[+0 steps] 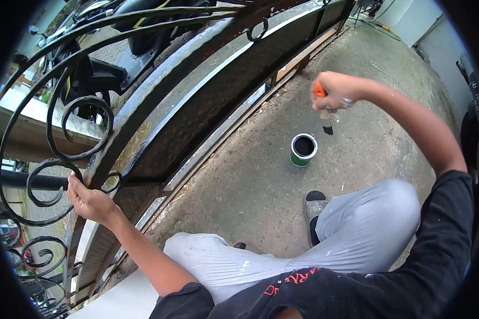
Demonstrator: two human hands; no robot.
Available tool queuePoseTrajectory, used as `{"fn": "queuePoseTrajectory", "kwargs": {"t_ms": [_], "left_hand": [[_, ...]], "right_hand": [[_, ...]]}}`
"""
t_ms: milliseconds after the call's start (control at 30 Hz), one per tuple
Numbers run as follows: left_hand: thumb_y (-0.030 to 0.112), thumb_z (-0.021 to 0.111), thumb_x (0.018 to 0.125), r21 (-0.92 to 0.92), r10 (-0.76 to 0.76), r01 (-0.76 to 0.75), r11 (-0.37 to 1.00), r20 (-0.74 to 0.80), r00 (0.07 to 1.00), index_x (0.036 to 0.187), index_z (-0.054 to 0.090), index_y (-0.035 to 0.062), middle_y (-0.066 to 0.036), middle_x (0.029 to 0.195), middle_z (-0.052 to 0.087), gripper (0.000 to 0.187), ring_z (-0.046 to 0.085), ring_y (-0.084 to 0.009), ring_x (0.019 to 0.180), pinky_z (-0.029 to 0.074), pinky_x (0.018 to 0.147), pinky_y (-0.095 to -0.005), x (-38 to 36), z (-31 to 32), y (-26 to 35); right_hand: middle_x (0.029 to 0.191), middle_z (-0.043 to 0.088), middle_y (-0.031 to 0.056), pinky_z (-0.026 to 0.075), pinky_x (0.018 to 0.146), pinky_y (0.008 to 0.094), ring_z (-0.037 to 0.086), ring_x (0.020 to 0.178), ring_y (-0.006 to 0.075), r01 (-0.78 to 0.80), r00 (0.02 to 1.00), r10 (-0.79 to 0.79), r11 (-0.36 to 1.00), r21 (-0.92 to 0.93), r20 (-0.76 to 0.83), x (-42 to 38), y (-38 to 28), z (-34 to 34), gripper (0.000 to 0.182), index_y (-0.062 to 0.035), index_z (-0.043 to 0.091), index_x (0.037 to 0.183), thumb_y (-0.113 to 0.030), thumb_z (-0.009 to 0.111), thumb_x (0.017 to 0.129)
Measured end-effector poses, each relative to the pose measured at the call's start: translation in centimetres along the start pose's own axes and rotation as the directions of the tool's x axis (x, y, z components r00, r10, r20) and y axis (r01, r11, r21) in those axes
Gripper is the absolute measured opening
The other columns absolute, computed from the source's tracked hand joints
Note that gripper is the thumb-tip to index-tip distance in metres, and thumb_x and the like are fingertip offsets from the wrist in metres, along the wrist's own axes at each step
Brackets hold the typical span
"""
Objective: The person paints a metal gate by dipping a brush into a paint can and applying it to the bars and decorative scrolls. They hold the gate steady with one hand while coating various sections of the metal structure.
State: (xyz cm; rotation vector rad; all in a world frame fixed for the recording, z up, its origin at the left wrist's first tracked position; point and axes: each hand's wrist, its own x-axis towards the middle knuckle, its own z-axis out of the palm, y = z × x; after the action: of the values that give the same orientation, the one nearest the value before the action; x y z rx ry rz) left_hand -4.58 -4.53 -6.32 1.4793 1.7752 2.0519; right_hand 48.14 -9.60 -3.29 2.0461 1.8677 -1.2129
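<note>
My right hand (332,93) is closed round the orange handle of a paintbrush (327,123), whose dark bristles point down. Just below and left of the bristles, a green can (303,158) of black paint stands on the concrete floor, apart from the brush. At the left, my left hand (88,201) grips the edge of a black metal gate (114,141), beside its curled ironwork. The fingertips of that hand are partly hidden behind the metal.
A motorbike (98,74) stands beyond the gate at the upper left. My bent legs and a grey sandal (315,196) are below the can. A hose (380,26) lies at the top right, near a wall. Another dark vehicle part shows at the right edge.
</note>
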Motion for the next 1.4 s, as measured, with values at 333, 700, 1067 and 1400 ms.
{"fn": "queuePoseTrajectory", "kwargs": {"t_ms": [333, 700, 1067, 1400], "left_hand": [[0.024, 0.06, 0.102, 0.12, 0.103, -0.109, 0.987, 0.061, 0.993, 0.109, 0.069, -0.0062, -0.008, 0.105, 0.069, 0.032, 0.062, -0.0145, 0.093, 0.049, 0.086, -0.0277, -0.1, -0.4, 0.2], [0.019, 0.061, 0.102, 0.041, -0.049, 0.047, 0.998, 0.067, 0.997, 0.115, 0.068, -0.0068, -0.009, 0.109, 0.069, 0.03, 0.064, -0.015, 0.095, 0.051, 0.089, -0.0273, 1.5, -1.1, -0.2], [0.018, 0.06, 0.102, 0.1, -0.052, 0.044, 0.994, 0.073, 0.996, 0.113, 0.067, -0.0092, -0.012, 0.109, 0.069, 0.03, 0.064, -0.0168, 0.097, 0.051, 0.089, -0.0289, 2.3, -2.0, -0.2], [0.019, 0.061, 0.102, 0.083, -0.031, 0.019, 0.996, 0.144, 0.989, 0.115, 0.066, -0.0057, -0.01, 0.108, 0.069, 0.028, 0.065, -0.0153, 0.094, 0.051, 0.086, -0.0274, 3.1, -2.9, -1.1]], "right_hand": [[0.074, 0.067, 0.0055, 0.052, 0.054, 0.0252, 0.063, 0.06, 0.0095, 0.165, 0.784, 0.329, 0.707, 0.687, -0.526, 3.7, 17.0, 15.4, 0.019, -0.0031, 0.063, 0.086, -0.019, 0.069, 0.095], [0.074, 0.067, 0.0168, 0.05, 0.067, 0.037, 0.064, 0.068, 0.023, 0.267, 0.786, -0.006, 0.905, 0.332, -0.618, 7.1, 15.9, 16.5, 0.021, 0.0014, 0.069, 0.09, -0.019, 0.069, 0.091], [0.083, 0.07, 0.0194, 0.052, 0.072, 0.0402, 0.067, 0.072, 0.0285, 0.208, 0.864, -0.005, 0.914, 0.348, -0.503, 8.9, 17.5, 18.8, 0.017, 0.0012, 0.068, 0.089, -0.016, 0.067, 0.091], [0.073, 0.066, 0.0206, 0.05, 0.066, 0.0424, 0.066, 0.067, 0.031, 0.136, 0.785, 0.102, 0.934, 0.331, -0.61, 8.1, 17.3, 20.0, 0.022, 0.0021, 0.065, 0.085, -0.019, 0.065, 0.09]]}}
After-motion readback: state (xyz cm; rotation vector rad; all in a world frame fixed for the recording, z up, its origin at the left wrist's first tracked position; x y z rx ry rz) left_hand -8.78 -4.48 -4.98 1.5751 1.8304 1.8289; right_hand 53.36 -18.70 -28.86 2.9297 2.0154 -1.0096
